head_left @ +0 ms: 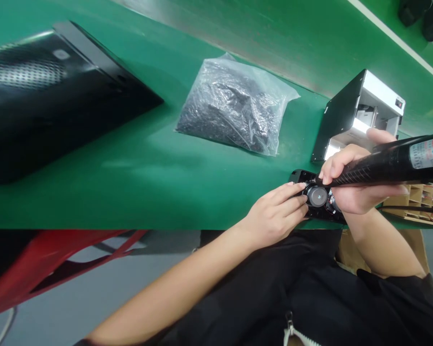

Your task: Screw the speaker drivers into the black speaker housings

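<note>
My right hand (353, 178) is wrapped around a black electric screwdriver (393, 161) with a white label on its barrel. Its tip end meets a black speaker housing (299, 176) on the green bench, close to a round grey speaker driver (316, 196). The exact contact point is hidden by my right hand and the tool. My left hand (276, 215) grips the housing's near side, its fingertips next to the driver. Part of the housing is hidden under my right hand.
A large black perforated device (50, 96) lies at the left of the green bench (159, 178). Nearby are a transparent bag of black parts (236, 106), a black-and-silver box (361, 113), and a cardboard compartment tray (416, 204). Red framing (46, 264) is below the bench.
</note>
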The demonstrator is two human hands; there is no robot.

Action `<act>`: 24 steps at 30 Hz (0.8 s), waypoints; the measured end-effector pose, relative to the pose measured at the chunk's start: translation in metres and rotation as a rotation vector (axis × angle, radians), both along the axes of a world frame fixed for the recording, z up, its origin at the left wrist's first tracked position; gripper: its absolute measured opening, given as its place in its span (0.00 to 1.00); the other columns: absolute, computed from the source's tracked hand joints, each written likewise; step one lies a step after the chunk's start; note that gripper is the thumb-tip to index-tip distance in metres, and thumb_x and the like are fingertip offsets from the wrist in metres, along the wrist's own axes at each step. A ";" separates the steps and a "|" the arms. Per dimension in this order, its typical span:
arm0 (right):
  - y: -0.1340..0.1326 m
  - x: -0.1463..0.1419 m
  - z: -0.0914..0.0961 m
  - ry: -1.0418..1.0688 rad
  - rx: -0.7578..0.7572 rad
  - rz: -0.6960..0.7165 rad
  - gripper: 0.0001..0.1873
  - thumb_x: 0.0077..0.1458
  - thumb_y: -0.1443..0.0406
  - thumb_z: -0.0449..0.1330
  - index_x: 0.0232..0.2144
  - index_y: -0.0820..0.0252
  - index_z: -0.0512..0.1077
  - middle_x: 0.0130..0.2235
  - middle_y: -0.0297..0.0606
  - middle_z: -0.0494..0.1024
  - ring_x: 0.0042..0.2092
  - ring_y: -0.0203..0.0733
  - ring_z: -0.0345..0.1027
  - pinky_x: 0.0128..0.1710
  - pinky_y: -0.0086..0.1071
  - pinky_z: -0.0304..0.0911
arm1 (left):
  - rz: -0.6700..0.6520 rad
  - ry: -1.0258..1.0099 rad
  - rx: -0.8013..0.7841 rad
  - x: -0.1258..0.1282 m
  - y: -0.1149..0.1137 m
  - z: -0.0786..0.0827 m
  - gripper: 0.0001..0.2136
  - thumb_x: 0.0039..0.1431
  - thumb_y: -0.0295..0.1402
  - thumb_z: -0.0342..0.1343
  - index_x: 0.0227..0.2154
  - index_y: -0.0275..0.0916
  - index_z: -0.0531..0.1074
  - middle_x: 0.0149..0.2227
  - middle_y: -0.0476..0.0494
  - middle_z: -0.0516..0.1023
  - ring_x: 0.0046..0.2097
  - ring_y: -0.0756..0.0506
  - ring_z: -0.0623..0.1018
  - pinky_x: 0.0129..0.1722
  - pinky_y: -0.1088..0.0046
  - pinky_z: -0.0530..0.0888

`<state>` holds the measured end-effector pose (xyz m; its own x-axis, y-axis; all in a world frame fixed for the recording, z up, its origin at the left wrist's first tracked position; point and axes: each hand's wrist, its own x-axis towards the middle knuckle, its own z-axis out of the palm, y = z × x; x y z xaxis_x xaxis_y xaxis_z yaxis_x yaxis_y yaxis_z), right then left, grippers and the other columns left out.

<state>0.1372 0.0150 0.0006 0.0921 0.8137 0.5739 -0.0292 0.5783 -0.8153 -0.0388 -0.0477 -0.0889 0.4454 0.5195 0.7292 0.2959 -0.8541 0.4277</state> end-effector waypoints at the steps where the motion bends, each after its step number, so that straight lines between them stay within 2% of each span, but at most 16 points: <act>1: -0.001 -0.001 0.001 -0.001 0.003 -0.012 0.40 0.64 0.28 0.53 0.58 0.48 0.74 0.23 0.24 0.77 0.15 0.37 0.62 0.13 0.31 0.65 | 0.002 0.003 -0.002 0.000 0.000 0.000 0.04 0.75 0.30 0.65 0.46 0.36 0.82 0.48 0.43 0.91 0.62 0.36 0.87 0.67 0.54 0.85; 6: -0.003 -0.006 0.002 -0.004 -0.005 -0.095 0.40 0.63 0.27 0.50 0.56 0.47 0.73 0.22 0.23 0.75 0.14 0.37 0.60 0.12 0.30 0.63 | 0.002 0.021 -0.007 0.000 -0.001 -0.002 0.03 0.74 0.30 0.65 0.46 0.38 0.83 0.48 0.45 0.91 0.63 0.37 0.86 0.68 0.56 0.84; 13: -0.004 -0.004 0.004 -0.024 -0.025 -0.077 0.43 0.62 0.24 0.47 0.57 0.45 0.73 0.22 0.24 0.75 0.14 0.37 0.60 0.13 0.30 0.63 | -0.001 0.014 -0.009 0.000 -0.001 -0.001 0.03 0.75 0.29 0.65 0.46 0.37 0.82 0.47 0.44 0.91 0.63 0.36 0.86 0.67 0.55 0.85; 16: -0.003 -0.005 0.004 0.004 0.016 -0.084 0.44 0.63 0.25 0.45 0.57 0.46 0.75 0.22 0.24 0.74 0.14 0.36 0.58 0.12 0.30 0.61 | -0.010 0.016 -0.017 0.000 -0.001 -0.002 0.03 0.74 0.29 0.65 0.46 0.37 0.83 0.48 0.44 0.91 0.64 0.36 0.86 0.68 0.54 0.84; 21: -0.002 -0.003 0.008 -0.032 0.035 -0.063 0.41 0.63 0.26 0.46 0.49 0.46 0.78 0.22 0.25 0.74 0.14 0.38 0.61 0.13 0.31 0.64 | -0.047 0.016 -0.061 -0.001 -0.003 -0.007 0.05 0.72 0.28 0.66 0.48 0.39 0.83 0.50 0.43 0.90 0.68 0.37 0.82 0.72 0.53 0.80; 24: -0.003 -0.003 0.011 -0.023 0.023 -0.084 0.40 0.64 0.27 0.47 0.48 0.47 0.78 0.21 0.25 0.73 0.14 0.37 0.60 0.14 0.31 0.64 | -0.053 0.008 -0.073 -0.001 -0.003 -0.007 0.06 0.72 0.28 0.67 0.49 0.39 0.83 0.51 0.42 0.90 0.69 0.37 0.82 0.72 0.53 0.80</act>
<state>0.1339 0.0120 0.0113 0.1461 0.7905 0.5947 0.0384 0.5962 -0.8019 -0.0400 -0.0506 -0.0962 0.4792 0.5469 0.6865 0.2545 -0.8351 0.4877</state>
